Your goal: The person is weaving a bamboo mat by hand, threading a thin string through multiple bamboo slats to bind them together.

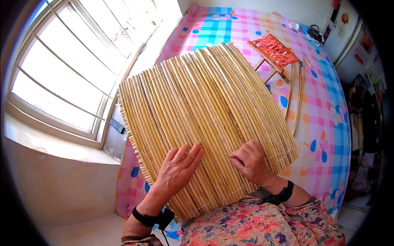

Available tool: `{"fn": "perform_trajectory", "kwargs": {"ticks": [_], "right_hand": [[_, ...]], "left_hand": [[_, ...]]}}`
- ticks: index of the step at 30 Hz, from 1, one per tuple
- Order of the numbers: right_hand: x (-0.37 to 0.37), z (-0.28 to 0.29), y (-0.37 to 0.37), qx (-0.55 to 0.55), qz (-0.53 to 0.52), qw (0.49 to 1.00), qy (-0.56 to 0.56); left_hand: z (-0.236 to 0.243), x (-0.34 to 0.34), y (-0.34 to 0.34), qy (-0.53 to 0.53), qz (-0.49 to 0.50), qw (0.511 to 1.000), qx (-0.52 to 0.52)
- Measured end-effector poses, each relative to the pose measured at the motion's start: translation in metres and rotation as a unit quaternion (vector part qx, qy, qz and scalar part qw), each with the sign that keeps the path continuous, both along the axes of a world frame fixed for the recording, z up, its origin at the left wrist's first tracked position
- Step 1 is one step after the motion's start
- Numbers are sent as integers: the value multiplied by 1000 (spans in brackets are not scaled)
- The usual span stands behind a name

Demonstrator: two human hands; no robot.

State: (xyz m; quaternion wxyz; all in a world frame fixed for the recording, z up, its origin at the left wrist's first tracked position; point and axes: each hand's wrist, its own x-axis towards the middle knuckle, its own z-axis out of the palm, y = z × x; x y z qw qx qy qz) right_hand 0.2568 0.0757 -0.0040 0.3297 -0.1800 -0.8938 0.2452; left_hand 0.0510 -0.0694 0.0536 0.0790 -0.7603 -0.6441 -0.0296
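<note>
A large mat of pale yellow reed sticks, tied with rows of thin thread, lies across my lap and the bed. My left hand rests open on its lower middle, fingers laid along the sticks. To the right of it, my right hand is on the mat with fingers bent into a pinch; what they hold, possibly something very thin, is too small to make out. Loose thread ends show near the mat's lower edge.
A checked, flowered bedcover carries a wooden rack with orange woven strips, loose thin sticks and a dark bag. At left are a barred window and a dark remote. A cluttered doorway area is at right.
</note>
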Motion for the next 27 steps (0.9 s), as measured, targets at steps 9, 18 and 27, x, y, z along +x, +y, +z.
{"fn": "perform_trajectory", "kwargs": {"ticks": [9, 18, 27], "right_hand": [[0, -1, 0, -1, -3, 1000, 1], [-2, 0, 0, 8, -7, 1000, 5], [-3, -4, 1, 6, -2, 1000, 7]], "left_hand": [[3, 1, 14, -15, -38, 999, -1], [2, 2, 16, -8, -23, 1000, -13], [5, 0, 25, -20, -36, 999, -16]]}}
